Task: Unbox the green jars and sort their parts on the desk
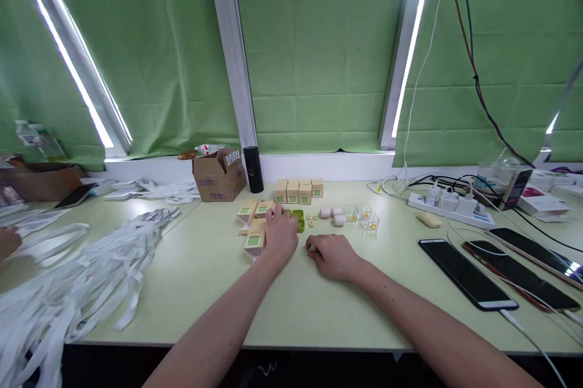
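My left hand is closed, with its fingers curled down just left of some small green cases; what its fingertips hold, if anything, is hidden. Beside it lie several small open kraft boxes with green labels, the nearest kraft box touching or almost touching the hand. My right hand rests on the table with its fingers curled in and nothing visible in them. Beyond the hands are tiny yellowish pieces, pale pink cylinders and clear cups with something yellow inside.
Closed kraft boxes stand in a row at the back, near a black cylinder and a cardboard carton. White straps heap at left, by another person's hand. Phones, cables and a power strip lie right.
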Tool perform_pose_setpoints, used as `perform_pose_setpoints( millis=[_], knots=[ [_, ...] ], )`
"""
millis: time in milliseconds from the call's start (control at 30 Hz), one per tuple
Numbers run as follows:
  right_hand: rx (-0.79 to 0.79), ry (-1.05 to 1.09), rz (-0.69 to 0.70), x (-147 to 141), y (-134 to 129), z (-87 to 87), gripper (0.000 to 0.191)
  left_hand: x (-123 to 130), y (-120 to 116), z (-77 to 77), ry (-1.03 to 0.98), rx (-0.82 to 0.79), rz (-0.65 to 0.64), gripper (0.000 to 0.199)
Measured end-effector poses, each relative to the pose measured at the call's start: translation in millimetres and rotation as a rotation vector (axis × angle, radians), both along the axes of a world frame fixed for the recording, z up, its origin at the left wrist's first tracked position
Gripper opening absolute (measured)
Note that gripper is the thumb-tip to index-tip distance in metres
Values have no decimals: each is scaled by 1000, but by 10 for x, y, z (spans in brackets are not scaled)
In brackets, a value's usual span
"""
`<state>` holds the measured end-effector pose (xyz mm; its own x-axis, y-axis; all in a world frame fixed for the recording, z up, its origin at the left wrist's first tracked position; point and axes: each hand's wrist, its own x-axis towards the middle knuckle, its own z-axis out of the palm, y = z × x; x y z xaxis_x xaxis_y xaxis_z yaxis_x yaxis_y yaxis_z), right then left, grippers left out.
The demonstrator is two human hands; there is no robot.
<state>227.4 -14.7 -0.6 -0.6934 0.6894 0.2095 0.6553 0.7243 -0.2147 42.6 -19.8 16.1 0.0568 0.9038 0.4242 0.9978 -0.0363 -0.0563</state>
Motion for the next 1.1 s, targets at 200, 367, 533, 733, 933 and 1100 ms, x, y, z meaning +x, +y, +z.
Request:
perform_pose_setpoints(
  millis=[200, 367, 533, 733, 933, 1100],
  knots=[
    [-3, -1, 0, -1, -10, 18, 20, 3, 45, 3, 34, -22, 9, 29],
    [-6, -6, -4, 0, -14, 19, 20, 12, 48, -6, 46, 0, 3, 28],
    [0, 5, -2, -2, -14, 14, 20, 21, 47, -10, 62, 4, 12, 28],
    [4, 13, 3, 0, -5, 4, 20, 3, 28, 1, 8, 37, -6, 26],
    [6, 18, 7, 7, -4, -4, 20, -38, -8, 28, -42, 75, -19, 29],
    [12, 25, -2, 18, 13, 10, 19, -41, -62, 78, -101, 107, -41, 25]
  ],
)
